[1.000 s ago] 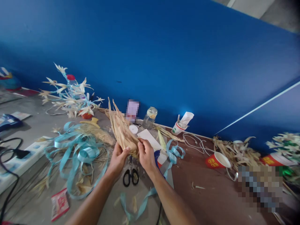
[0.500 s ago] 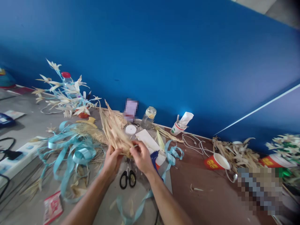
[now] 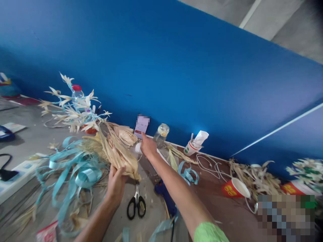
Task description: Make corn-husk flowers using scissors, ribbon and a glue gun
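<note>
My left hand [image 3: 117, 183] is closed around the base of a bundle of dried corn husks [image 3: 126, 158], whose loose ends fan toward the wall. My right hand [image 3: 148, 146] reaches forward with the index finger stretched out at the lower edge of a phone [image 3: 141, 127] leaning on the wall. Whether the fingertip touches the screen I cannot tell. A white spool [image 3: 138, 148] is partly covered by that hand. Black-handled scissors [image 3: 136, 205] lie below the husks. Under my right forearm is a dark blue tool [image 3: 165, 196], partly hidden.
Light blue ribbon [image 3: 88, 174] lies in loops at left, before a husk-flower arrangement [image 3: 78, 111]. A power strip [image 3: 22, 176] sits far left. Along the wall stand a glass jar [image 3: 161, 132] and white cup [image 3: 191, 147]. A red paper cup [image 3: 234, 187] lies tipped at right.
My right hand has let go of the husk bundle and moved forward to the phone. My left hand still holds the bundle, now lower. The view has tilted up slightly.
</note>
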`<act>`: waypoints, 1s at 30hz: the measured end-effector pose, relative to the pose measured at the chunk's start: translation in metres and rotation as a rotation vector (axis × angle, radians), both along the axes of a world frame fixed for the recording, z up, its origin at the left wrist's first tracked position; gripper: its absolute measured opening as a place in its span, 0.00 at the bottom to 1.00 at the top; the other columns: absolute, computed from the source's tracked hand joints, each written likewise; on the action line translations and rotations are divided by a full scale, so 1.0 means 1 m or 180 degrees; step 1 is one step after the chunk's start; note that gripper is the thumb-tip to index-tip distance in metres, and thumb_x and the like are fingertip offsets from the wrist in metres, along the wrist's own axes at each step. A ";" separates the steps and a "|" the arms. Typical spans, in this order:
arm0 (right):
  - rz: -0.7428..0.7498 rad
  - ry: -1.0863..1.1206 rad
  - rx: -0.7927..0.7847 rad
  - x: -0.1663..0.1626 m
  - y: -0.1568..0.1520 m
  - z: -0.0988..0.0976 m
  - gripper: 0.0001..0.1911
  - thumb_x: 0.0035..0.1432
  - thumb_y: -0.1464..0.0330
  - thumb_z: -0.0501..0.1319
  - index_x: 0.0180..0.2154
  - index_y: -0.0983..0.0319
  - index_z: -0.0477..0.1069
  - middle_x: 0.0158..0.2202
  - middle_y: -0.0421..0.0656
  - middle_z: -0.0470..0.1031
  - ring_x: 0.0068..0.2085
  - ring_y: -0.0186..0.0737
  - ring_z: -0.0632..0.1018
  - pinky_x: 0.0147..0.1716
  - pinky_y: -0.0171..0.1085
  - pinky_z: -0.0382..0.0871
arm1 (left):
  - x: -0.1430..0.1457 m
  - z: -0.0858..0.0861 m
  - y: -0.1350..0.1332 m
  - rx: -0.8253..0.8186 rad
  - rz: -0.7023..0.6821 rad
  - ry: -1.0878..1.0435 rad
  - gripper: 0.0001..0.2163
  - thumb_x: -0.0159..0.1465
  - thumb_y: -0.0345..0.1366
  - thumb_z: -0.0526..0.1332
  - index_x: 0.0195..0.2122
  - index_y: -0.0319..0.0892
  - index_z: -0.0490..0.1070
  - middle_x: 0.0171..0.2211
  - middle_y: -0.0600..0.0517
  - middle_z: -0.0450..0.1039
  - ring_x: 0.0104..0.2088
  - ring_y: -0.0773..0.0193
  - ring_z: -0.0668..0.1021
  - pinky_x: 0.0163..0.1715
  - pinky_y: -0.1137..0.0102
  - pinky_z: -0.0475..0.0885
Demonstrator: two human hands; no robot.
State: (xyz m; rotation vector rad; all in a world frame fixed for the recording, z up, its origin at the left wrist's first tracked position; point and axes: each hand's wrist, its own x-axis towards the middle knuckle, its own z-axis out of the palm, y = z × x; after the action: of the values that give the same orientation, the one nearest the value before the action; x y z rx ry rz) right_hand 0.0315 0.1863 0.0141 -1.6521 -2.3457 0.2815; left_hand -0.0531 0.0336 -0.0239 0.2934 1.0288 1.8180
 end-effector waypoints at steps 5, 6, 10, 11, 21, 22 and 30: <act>-0.0128 -0.0533 -0.0145 -0.012 0.024 -0.006 0.29 0.58 0.74 0.48 0.62 0.61 0.50 0.41 0.53 0.77 0.42 0.49 0.77 0.38 0.42 0.67 | 0.000 -0.003 -0.001 -0.0022 -0.0034 0.0043 0.18 0.51 0.34 0.63 0.45 0.46 0.66 0.37 0.55 0.73 0.36 0.64 0.76 0.34 0.68 0.73; -0.0148 -0.0537 -0.0153 -0.013 0.026 -0.006 0.29 0.58 0.74 0.49 0.62 0.62 0.50 0.41 0.54 0.77 0.42 0.50 0.77 0.38 0.42 0.67 | 0.000 -0.003 -0.001 -0.0026 -0.0032 0.0043 0.19 0.51 0.35 0.63 0.45 0.46 0.66 0.37 0.55 0.73 0.37 0.63 0.76 0.35 0.67 0.73; -0.0152 -0.0243 -0.0052 -0.008 0.021 -0.003 0.28 0.58 0.73 0.50 0.60 0.62 0.54 0.42 0.53 0.76 0.42 0.49 0.77 0.39 0.41 0.66 | 0.001 0.000 -0.001 -0.0033 -0.0017 0.0025 0.20 0.50 0.35 0.64 0.46 0.46 0.66 0.39 0.53 0.73 0.38 0.62 0.76 0.37 0.65 0.73; -0.0131 0.0057 -0.0017 -0.004 0.015 -0.001 0.25 0.59 0.71 0.49 0.59 0.62 0.57 0.42 0.52 0.76 0.42 0.47 0.77 0.39 0.40 0.66 | 0.001 0.000 -0.001 -0.0033 -0.0009 0.0024 0.21 0.50 0.35 0.64 0.46 0.46 0.66 0.39 0.53 0.73 0.39 0.61 0.76 0.37 0.65 0.73; 0.0521 0.3067 -0.2028 0.042 -0.081 0.003 0.25 0.53 0.50 0.55 0.36 0.65 0.74 0.24 0.39 0.70 0.22 0.31 0.66 0.24 0.32 0.61 | 0.006 -0.006 -0.001 0.0214 -0.0530 -0.0016 0.25 0.48 0.30 0.63 0.49 0.46 0.66 0.39 0.52 0.75 0.38 0.62 0.77 0.36 0.70 0.71; 0.0560 0.3082 -0.2118 0.042 -0.086 0.003 0.24 0.52 0.50 0.57 0.36 0.64 0.74 0.24 0.39 0.70 0.24 0.32 0.67 0.25 0.33 0.62 | 0.005 -0.005 -0.002 0.0260 -0.0663 -0.0040 0.25 0.49 0.29 0.63 0.50 0.45 0.66 0.39 0.52 0.75 0.38 0.61 0.77 0.37 0.70 0.71; 0.0089 0.2259 -0.0428 0.037 -0.106 0.014 0.15 0.47 0.62 0.64 0.36 0.63 0.73 0.34 0.45 0.72 0.35 0.40 0.72 0.36 0.38 0.67 | 0.006 -0.010 0.001 0.0503 -0.0878 -0.0070 0.27 0.55 0.39 0.64 0.56 0.46 0.61 0.49 0.45 0.71 0.46 0.58 0.75 0.42 0.68 0.70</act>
State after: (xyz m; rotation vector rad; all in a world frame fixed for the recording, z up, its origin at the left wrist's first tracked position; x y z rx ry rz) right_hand 0.0684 0.0802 0.0278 -1.2760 -1.8320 0.8825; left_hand -0.0475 0.0349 -0.0335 0.4857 0.7879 1.6492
